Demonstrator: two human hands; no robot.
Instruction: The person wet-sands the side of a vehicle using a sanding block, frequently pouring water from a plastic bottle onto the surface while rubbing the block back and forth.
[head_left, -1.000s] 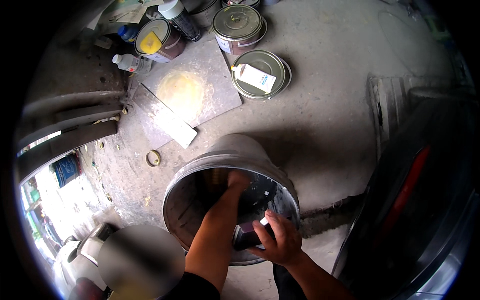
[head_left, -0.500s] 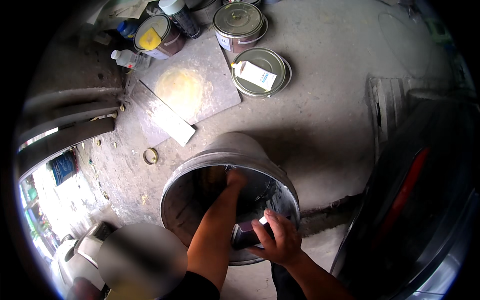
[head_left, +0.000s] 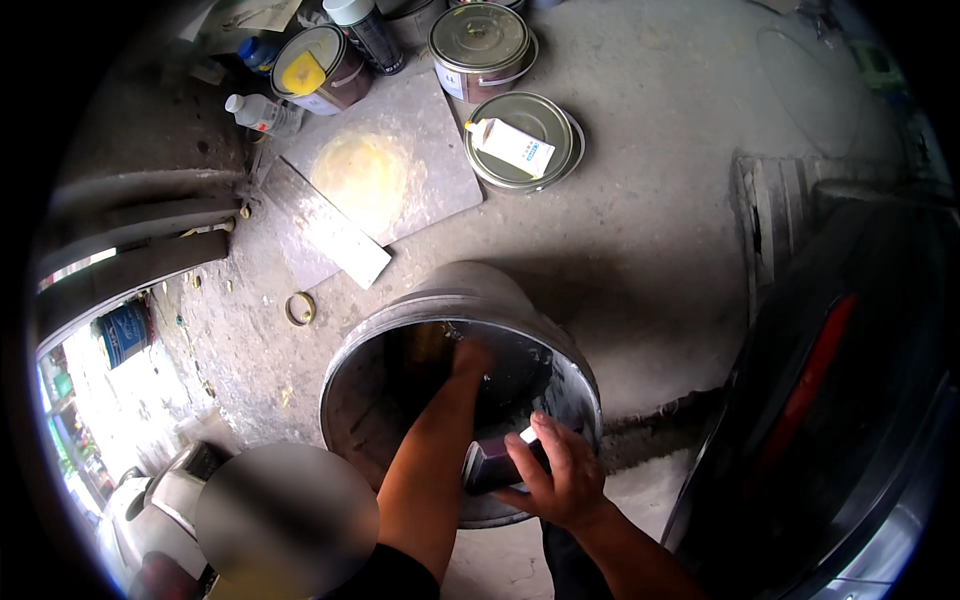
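Left hand deep in metal drum, right hand holding small dark can at the rim

L hand (head_left: 470, 358) reaches down inside the big metal drum (head_left: 400, 330) — fingers lost in shadow, can't tell if spread or gripping. R hand (head_left: 562, 475) wraps around a small dark can (head_left: 492, 462), fingers curled over its top, can tilted on its side just inside the drum's near rim. Drum stands on concrete floor (head_left: 650, 230), tilted toward the person, dark car body (head_left: 850, 400) close at right. To do it well, imo: keep the can steady w/ a firm grip, move the L arm slowly — drum edge looks thin, could scrape the forearm. Lidded paint tins (head_left: 480, 40) and flat metal sheet (head_left: 380, 175) lie well apart up top.
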